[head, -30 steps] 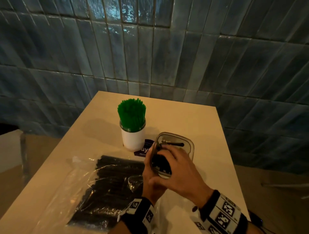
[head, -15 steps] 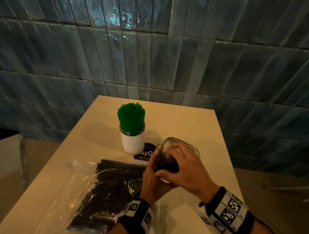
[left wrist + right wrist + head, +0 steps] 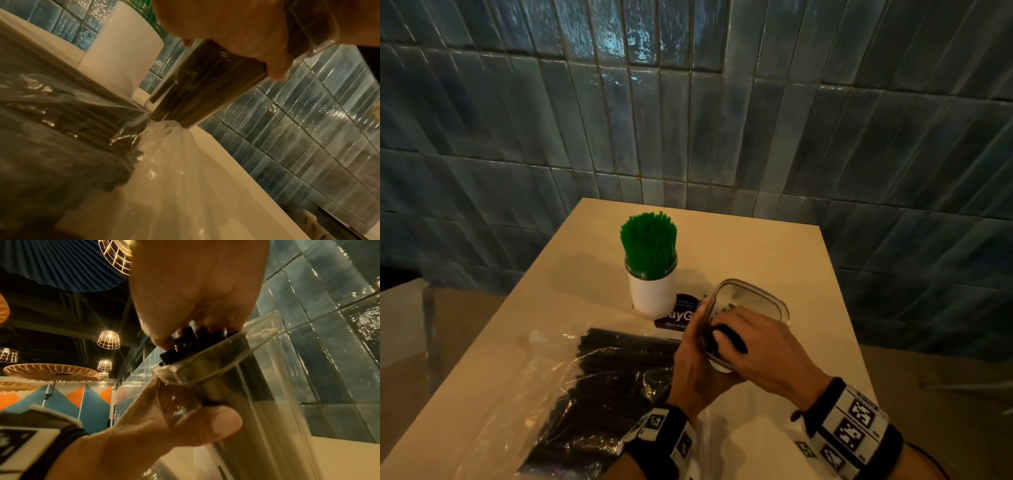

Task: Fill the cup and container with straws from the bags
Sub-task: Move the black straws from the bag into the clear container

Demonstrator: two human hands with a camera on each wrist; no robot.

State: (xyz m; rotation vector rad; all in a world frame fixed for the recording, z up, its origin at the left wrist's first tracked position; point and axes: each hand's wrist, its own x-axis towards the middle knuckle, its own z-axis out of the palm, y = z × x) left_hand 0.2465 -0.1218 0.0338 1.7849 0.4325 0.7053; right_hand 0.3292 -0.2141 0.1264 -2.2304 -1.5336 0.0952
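Observation:
A clear square container (image 3: 751,301) leans toward me, its lower corner standing on the bag's plastic (image 3: 164,131). My left hand (image 3: 697,359) grips its near side, with the thumb (image 3: 205,421) across the wall. My right hand (image 3: 760,346) is at the container's mouth, fingers curled round a bunch of black straws (image 3: 180,344) that stands inside the container (image 3: 236,379). More black straws lie in the clear bag (image 3: 613,387) at the left. A white cup (image 3: 652,291) packed with green straws (image 3: 649,245) stands behind the bag.
The cream table (image 3: 774,250) butts against a blue tiled wall (image 3: 688,120). A purple card (image 3: 678,315) lies under the cup and container. The table's left and right edges drop off to the floor.
My right hand has sunk lower over the container's mouth with the straw bunch. The container, still in my left hand, has shifted slightly right. The cup and bag have not moved.

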